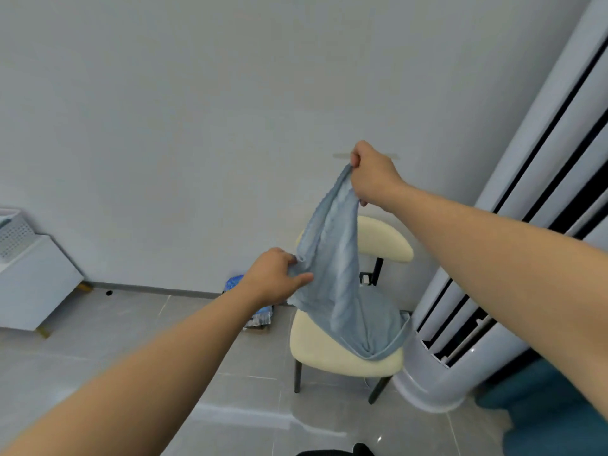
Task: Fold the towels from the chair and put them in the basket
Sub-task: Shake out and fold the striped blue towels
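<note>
Pick-up step. The chair is bearing the lower end of the towel, which is hanging bunched above the seat. I am pinching its top corner in the raised right hand and gripping a side edge in the left hand. Next, I judge, the hands are needing adjacent corners to spread it flat. The basket is sitting far left.

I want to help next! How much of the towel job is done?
Barely begun, it seems. Nothing looks folded yet. The left hand and right hand hold up a blue towel whose bottom rests on the chair. Left: folding it and putting it in the basket, whose inside is hidden.
</note>
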### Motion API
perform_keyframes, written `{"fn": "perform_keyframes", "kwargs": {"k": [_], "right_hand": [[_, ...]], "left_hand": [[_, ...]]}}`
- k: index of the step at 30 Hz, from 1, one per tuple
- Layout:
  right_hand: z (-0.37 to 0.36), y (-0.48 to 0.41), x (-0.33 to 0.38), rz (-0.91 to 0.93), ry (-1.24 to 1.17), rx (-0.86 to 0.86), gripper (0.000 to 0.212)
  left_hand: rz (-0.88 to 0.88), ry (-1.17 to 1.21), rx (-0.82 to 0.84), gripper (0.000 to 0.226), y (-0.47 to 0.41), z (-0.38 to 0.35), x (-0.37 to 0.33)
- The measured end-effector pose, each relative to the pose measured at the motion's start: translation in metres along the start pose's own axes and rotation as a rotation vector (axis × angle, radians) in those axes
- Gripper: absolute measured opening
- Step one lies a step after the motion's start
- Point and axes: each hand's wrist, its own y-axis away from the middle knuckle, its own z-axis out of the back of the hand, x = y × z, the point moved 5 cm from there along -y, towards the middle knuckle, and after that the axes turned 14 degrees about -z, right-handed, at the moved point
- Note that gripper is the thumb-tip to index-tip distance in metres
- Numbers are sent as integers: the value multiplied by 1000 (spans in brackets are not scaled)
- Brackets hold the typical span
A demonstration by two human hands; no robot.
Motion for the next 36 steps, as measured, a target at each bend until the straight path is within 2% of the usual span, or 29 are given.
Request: {"fn": "perform_keyframes", "kwargs": {"k": [2, 7, 15, 18, 20, 21, 23, 27, 32, 34, 36], "right_hand": [[1, 3, 4, -6, -18, 49, 34], [4, 1, 0, -10, -13, 180, 40], [-6, -26, -45, 33, 264, 380, 55], [-26, -46, -72, 58, 239, 433, 64], [-40, -58, -94, 76, 129, 447, 67], [-47, -64, -105, 88, 83, 447, 67], [-62, -76, -134, 110, 12, 427, 65], [-78, -86, -196, 124, -1, 272, 60], [-72, -75, -271, 106, 175, -7, 35], [-73, -67, -298, 69, 230, -80, 26], [-69, -52, -317, 62, 294, -126, 22]], "left_hand": [[-34, 0, -25, 52, -12, -10, -14], [36, 56, -119, 45, -47, -40, -28], [172, 132, -211, 85, -100, -78, -37], [188, 79, -254, 106, -130, -106, -28], [221, 24, -297, 111, -148, -133, -15], [236, -1, -327, 107, -155, -147, -8], [232, -26, -403, 85, -166, -178, 5], [29, -70, -556, 43, -167, -237, 13], [-155, -299, -627, 37, -140, -282, 8], [-158, -384, -605, 38, -123, -285, -3], [-142, -403, -578, 30, -103, -278, -21]]}}
